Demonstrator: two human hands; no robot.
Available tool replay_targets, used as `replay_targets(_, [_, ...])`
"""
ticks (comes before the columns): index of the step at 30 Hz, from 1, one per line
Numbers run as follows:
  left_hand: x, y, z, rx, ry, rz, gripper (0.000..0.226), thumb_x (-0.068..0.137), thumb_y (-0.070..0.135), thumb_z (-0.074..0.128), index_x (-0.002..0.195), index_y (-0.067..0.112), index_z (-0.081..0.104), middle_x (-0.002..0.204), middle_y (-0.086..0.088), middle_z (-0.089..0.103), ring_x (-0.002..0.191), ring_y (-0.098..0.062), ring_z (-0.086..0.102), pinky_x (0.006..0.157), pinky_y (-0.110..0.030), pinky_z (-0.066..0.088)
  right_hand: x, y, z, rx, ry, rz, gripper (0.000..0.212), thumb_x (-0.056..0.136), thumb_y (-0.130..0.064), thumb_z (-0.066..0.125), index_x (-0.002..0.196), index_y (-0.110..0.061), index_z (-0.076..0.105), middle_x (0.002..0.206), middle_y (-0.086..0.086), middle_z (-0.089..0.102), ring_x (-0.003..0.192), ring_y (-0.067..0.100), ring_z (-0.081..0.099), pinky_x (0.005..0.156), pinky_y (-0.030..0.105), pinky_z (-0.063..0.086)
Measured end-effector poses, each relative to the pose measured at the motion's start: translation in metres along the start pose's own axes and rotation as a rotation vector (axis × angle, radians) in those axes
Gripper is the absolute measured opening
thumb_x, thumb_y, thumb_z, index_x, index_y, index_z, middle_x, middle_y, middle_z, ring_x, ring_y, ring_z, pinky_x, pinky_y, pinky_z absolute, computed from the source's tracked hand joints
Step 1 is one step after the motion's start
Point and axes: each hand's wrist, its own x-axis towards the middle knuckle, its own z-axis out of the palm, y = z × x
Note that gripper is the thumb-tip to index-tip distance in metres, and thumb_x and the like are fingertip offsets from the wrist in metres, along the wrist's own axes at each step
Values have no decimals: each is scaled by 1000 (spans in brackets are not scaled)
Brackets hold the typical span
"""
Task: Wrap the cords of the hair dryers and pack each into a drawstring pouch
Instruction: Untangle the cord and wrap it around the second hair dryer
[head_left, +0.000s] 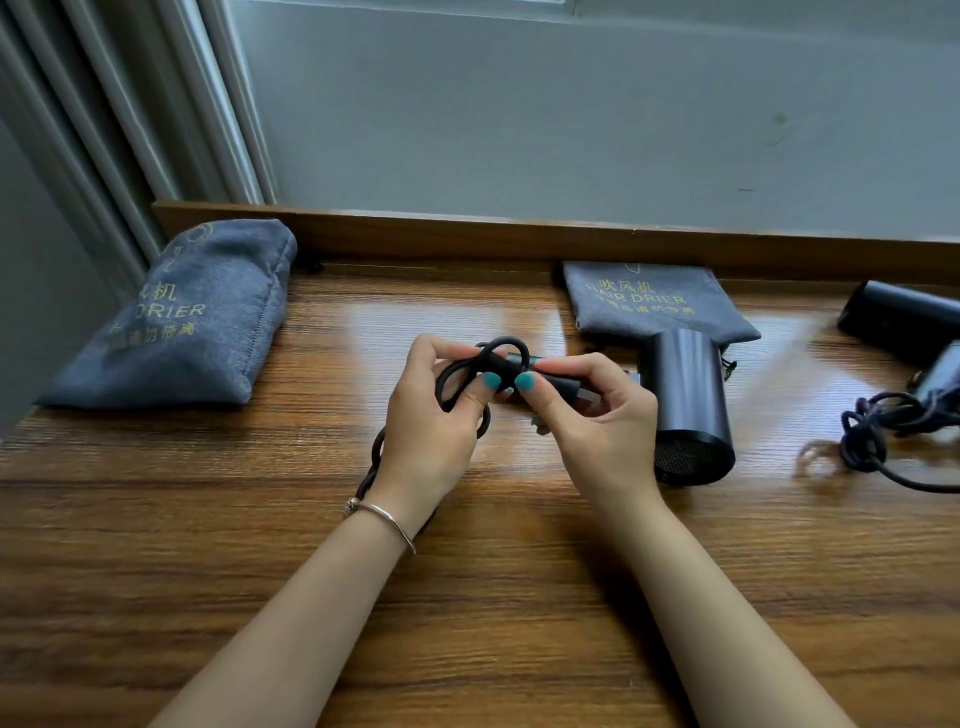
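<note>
A glossy brown wood-grain tabletop (218, 519) carries everything; pale window light glares off it just beyond the hands. Its far edge meets a low raised wooden lip (415, 234), and behind that rises a plain grey-blue wall (571, 114), with a grey moulded frame (130, 114) running down at the far left.

The left hand (431, 421) and the right hand (597, 415) are close together above the middle of the tabletop, thumbs almost touching. The left hand's fingers curl round loops of a black rubbery power cord (501, 345), which also trails down under its wrist, where a thin silver bangle (387, 517) sits. The right hand pinches the cord's dark plug end between thumb and fingers.

Just right of the right hand lies a black cylindrical hair dryer (685, 400), its mesh end toward the person. Beyond it, partly under it, lies a flat grey fabric drawstring pouch with gold lettering (649, 306). Far left of the left hand, against the lip, is a stuffed grey fabric pouch with the same gold lettering (197, 322). At the far right edge of view sit a second black hair dryer (898, 317) and its tangled black cord (872, 431).

Bare wood stretches between the stuffed pouch and the left hand, and all along the near side around the forearms.
</note>
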Motion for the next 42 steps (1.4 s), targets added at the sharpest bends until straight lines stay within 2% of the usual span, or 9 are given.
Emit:
replay_targets(2, [1,1,-1,0,6,10,38,91,9,65,108,39,52,106,12,67,101,2,65,89,-20,54,1,2,-3,89,-87,-4,15,88,-19,68,100,-9,68,87,21,65,69,16,67,66,27,55])
replay_targets(5, [3,2,-3,-51,16,38,32,92,9,64,113,32,58,112,9,68,107,0,64,94,-20,52,0,3,-2,133,-161,-11,24,93,-12,59,117,-12,61,107,23,60,87,24,71,81,34,57])
replay_targets(10, [2,11,-11,-218,-13,-11,22,99,26,46,106,25,67,97,5,74,96,-9,70,75,-18,53,2,2,-4,46,-7,20,18,84,-19,71,99,-19,62,79,-4,71,69,14,70,63,26,56])
replay_targets(16, [20,25,-28,-318,-168,-88,22,89,1,62,101,17,71,99,-3,76,97,-19,71,71,-22,57,2,-3,-3,68,99,-61,12,80,-13,72,91,-14,66,67,-4,69,61,10,67,59,20,53])
replay_targets(22, [29,30,-14,-416,-133,-135,58,87,2,65,137,26,49,110,-4,73,105,-15,68,86,-24,55,30,-24,6,124,188,-6,8,82,-5,71,86,-11,67,63,-2,69,55,11,66,60,25,56])
replay_targets(26, [30,13,-20,-461,-104,-182,37,76,11,67,113,14,65,103,0,74,104,-16,66,81,-21,54,36,-23,9,108,65,24,16,82,1,70,85,-15,70,63,0,70,52,11,64,58,24,55])
replay_targets(29, [26,7,-23,-467,-142,-221,26,79,6,67,103,12,61,91,0,74,90,-14,68,73,-25,58,26,-14,10,176,18,59,23,84,8,63,91,-13,69,63,0,71,51,9,63,56,20,54])
replay_targets(34, [18,6,-20,-321,-168,-181,39,84,-6,67,115,17,61,101,-3,74,94,-12,72,72,-18,54,14,-4,2,135,-79,53,34,88,11,56,102,-17,67,70,-1,74,63,11,70,64,20,56])
replay_targets(42, [19,6,-19,-400,-162,-175,22,75,18,67,96,14,63,89,-2,76,86,-17,73,73,-23,57,14,-3,-10,-102,-38,-227,7,81,2,72,87,-2,70,83,9,70,71,9,68,60,15,51])
